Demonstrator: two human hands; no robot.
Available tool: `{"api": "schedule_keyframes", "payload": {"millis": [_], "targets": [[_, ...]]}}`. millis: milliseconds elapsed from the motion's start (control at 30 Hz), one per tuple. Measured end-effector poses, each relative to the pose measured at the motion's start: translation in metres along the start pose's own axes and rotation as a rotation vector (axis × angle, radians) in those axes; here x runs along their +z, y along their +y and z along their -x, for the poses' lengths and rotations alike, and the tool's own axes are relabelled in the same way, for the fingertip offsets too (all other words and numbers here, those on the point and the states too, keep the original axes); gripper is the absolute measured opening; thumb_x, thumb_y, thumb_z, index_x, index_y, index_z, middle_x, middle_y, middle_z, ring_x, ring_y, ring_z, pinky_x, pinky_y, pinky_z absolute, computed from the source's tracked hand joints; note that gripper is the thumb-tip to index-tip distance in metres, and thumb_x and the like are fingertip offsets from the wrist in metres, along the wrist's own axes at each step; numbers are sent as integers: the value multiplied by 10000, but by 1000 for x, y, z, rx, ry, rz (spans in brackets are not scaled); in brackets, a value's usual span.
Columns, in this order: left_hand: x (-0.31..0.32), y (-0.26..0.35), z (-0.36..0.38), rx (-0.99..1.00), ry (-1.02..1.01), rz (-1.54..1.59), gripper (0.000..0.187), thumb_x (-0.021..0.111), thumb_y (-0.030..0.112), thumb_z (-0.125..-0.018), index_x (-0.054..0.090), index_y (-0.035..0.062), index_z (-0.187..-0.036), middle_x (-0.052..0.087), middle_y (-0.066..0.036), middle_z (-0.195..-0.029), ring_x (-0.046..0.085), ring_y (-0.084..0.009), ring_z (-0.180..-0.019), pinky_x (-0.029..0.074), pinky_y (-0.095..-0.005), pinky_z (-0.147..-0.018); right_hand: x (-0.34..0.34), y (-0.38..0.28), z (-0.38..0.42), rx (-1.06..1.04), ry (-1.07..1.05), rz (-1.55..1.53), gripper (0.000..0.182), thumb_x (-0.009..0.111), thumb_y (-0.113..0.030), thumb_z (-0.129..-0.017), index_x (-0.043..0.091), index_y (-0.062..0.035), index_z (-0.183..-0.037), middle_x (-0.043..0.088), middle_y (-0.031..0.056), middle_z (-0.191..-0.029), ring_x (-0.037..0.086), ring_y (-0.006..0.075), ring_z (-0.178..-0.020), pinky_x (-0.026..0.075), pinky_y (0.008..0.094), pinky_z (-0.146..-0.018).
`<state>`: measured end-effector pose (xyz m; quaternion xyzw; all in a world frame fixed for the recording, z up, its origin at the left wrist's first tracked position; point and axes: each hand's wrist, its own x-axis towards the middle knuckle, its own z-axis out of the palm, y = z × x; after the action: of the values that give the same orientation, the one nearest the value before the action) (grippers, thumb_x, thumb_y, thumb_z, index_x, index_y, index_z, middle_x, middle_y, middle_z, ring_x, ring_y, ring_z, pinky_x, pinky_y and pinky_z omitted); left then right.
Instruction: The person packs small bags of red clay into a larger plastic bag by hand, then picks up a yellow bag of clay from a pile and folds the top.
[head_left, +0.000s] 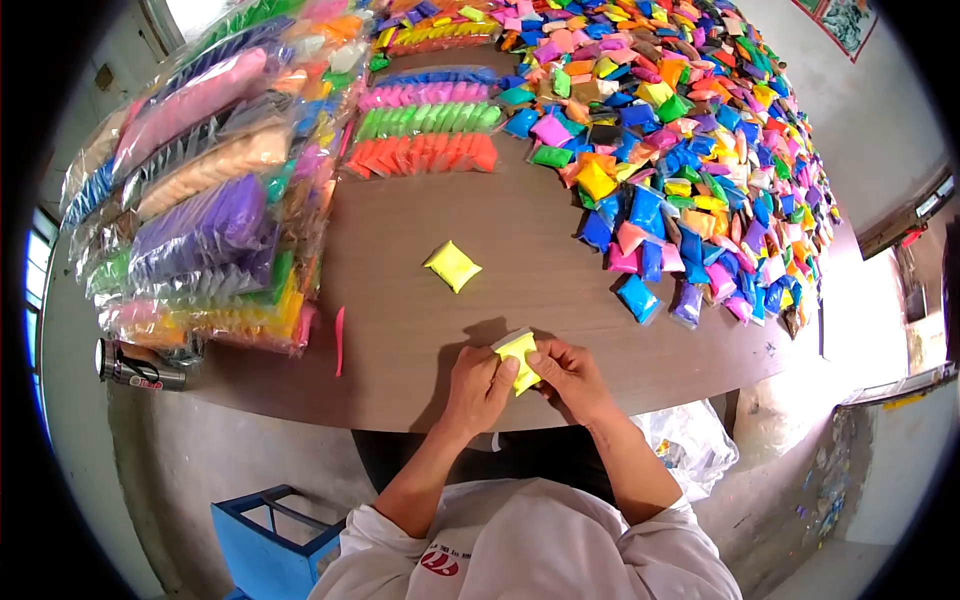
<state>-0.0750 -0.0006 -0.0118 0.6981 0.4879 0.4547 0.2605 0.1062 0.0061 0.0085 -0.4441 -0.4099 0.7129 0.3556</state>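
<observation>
The left hand (480, 385) and the right hand (567, 375) meet over the near edge of the brown table (420, 300), and together they hold one small yellow packet (519, 358). The fingers of both hands are closed narrowly on it: the left thumb and fingers pinch its left side, and the right fingers press on its right side and lower corner. The packet is tilted, with one pale corner pointing up and away from the person. It is lifted a little above the table or rests lightly on it; I cannot tell which. A second yellow packet (452, 265) lies alone on the bare wood, farther from the person and a little to the left, well apart from the hands. On the right and far side of the table spreads a big heap of loose packets (690, 150) in blue, pink, yellow, green and orange. Beyond the single packet, tidy rows (425, 125) of packets are laid by colour: orange nearest, then green, pink and blue. On the left side lies a stack of clear bags (205, 200) filled with packets, purple, peach and pink among them. A thin pink strip (340, 340) lies on the table just beside this stack. A dark can (135, 368) lies on its side at the left corner. A blue frame (270, 540) stands on the floor below.
</observation>
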Motion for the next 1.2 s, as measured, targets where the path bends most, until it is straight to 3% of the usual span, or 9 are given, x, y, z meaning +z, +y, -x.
{"api": "schedule_keyframes", "payload": {"millis": [167,367,400,500,633,733,900,967,1200], "targets": [[-11,12,-2,-63,-155,16,357,558,357,-980,652,20,-908,643,-132,-826,548,-330,-751,424,-423,-753,15,16,-6,-182,51,-274,103,631,-129,-997,613,-30,-1022,640,13,-926,589,86,-844,491,235,-726],[-12,10,0,-46,-117,58,354,574,361,-966,668,20,-946,621,-128,-779,548,-310,-735,415,-404,-743,10,16,0,-71,93,-314,180,635,-228,-1002,608,-53,-977,606,-17,-826,525,44,-678,416,209,-576],[-11,10,-1,-43,-112,55,354,574,361,-966,668,20,-946,621,-128,-779,548,-310,-735,415,-404,-743,6,9,1,-20,71,-217,242,647,-290,-995,643,-50,-1023,562,-42,-752,440,27,-582,326,204,-493],[-8,9,-3,32,-69,44,352,565,355,-972,637,40,-832,591,-110,-711,560,-305,-653,393,-402,-668,11,-9,5,-4,64,50,251,654,-264,-993,665,-31,-1086,564,-50,-737,420,20,-556,298,199,-465],[-6,6,-2,32,-60,29,358,554,338,-981,600,42,-786,565,-115,-682,546,-311,-641,391,-411,-659,4,-7,-8,-18,-13,-33,252,647,-227,-997,666,-16,-1133,617,-32,-806,501,26,-644,397,206,-536],[-5,6,-2,19,-30,25,346,587,296,-959,562,41,-727,546,-108,-654,542,-309,-629,390,-414,-650,12,-22,-24,-215,77,59,213,615,-162,-1005,666,7,-1124,659,-8,-934,574,70,-859,490,269,-748],[-4,6,-2,36,-94,-35,230,670,169,-878,597,24,-716,561,-100,-655,553,-296,-650,408,-398,-668,-4,-66,-87,-205,219,600,233,638,-189,-959,682,31,-1020,641,-3,-805,541,63,-746,446,274,-653],[-3,7,-3,56,-83,-51,228,691,143,-851,584,31,-684,565,-84,-641,559,-283,-627,407,-397,-663,-6,-59,-128,-323,142,524,233,649,-202,-943,682,26,-977,600,8,-714,512,78,-683,430,318,-606],[-3,11,-3,46,-60,-77,284,681,159,-860,546,47,-636,576,-93,-645,575,-311,-655,415,-422,-658,-8,-51,-202,-387,115,826,322,732,-314,-865,723,-10,-969,685,154,-740,652,258,-671,493,414,-644]]}}
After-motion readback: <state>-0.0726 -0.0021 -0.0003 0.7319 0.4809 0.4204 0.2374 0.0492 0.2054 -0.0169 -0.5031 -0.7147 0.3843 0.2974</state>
